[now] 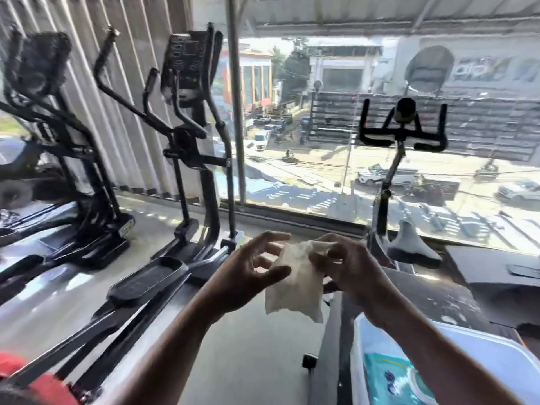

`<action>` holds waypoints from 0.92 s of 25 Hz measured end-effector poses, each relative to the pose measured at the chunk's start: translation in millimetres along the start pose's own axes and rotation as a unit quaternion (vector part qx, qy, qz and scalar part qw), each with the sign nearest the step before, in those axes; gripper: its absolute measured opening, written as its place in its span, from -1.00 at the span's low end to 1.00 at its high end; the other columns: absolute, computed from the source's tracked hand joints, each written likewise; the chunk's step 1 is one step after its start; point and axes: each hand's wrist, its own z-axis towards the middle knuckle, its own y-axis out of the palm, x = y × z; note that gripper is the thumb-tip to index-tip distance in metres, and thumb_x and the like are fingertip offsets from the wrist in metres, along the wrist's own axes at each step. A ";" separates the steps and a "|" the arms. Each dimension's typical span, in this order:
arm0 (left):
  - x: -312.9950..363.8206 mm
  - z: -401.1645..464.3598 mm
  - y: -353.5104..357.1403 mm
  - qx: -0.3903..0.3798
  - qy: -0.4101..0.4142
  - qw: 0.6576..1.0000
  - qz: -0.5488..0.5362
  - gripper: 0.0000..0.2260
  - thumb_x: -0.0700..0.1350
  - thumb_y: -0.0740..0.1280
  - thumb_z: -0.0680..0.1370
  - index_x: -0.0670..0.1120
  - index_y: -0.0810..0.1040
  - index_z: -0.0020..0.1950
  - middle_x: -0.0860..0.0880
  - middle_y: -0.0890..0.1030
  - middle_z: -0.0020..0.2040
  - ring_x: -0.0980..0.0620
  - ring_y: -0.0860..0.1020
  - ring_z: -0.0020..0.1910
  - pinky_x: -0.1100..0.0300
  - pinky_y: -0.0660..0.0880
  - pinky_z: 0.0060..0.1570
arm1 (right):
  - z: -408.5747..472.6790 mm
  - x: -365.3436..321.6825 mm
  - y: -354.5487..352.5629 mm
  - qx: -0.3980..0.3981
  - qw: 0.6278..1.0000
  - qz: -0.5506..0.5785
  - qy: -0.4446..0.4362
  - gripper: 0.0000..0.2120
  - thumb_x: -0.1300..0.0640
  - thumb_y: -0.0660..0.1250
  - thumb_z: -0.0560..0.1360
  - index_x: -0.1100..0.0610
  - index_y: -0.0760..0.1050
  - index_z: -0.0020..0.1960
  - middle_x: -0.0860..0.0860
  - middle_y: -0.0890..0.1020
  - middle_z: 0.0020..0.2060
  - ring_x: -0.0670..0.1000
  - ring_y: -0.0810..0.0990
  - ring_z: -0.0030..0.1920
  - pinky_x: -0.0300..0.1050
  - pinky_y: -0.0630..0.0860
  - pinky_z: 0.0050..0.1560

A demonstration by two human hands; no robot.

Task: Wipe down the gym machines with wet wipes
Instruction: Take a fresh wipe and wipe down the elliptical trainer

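Observation:
A crumpled white wet wipe [295, 283] hangs in front of me at mid-frame. My right hand [352, 268] pinches its upper right part. My left hand [248, 276] is spread beside the wipe's left edge, its thumb touching the cloth and its fingers loosely curved. A black elliptical trainer [190, 127] stands ahead on the left, with a second elliptical [52, 118] further left. A spin bike with black handlebars [403, 133] and a grey saddle [412, 244] stands ahead on the right by the window.
A clear plastic tub [467, 355] at the lower right holds a teal wet-wipe pack [397, 384]. A large window [321, 127] fills the far wall. A black bench surface [493, 267] lies to the right. Something red [43, 384] sits at the lower left.

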 end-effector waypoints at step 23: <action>-75.5 169.0 -397.5 0.161 0.015 0.985 -0.053 -0.75 -0.35 0.20 0.67 -0.12 0.63 -0.03 -0.12 0.72 -0.05 0.01 0.72 -0.15 0.15 0.65 -0.19 | 374.5 -75.4 284.0 -0.046 0.975 -0.093 -0.195 -0.50 0.56 0.30 0.44 -0.02 0.74 -0.11 -0.12 0.76 -0.06 -0.11 0.73 -0.02 -0.16 0.63 -0.03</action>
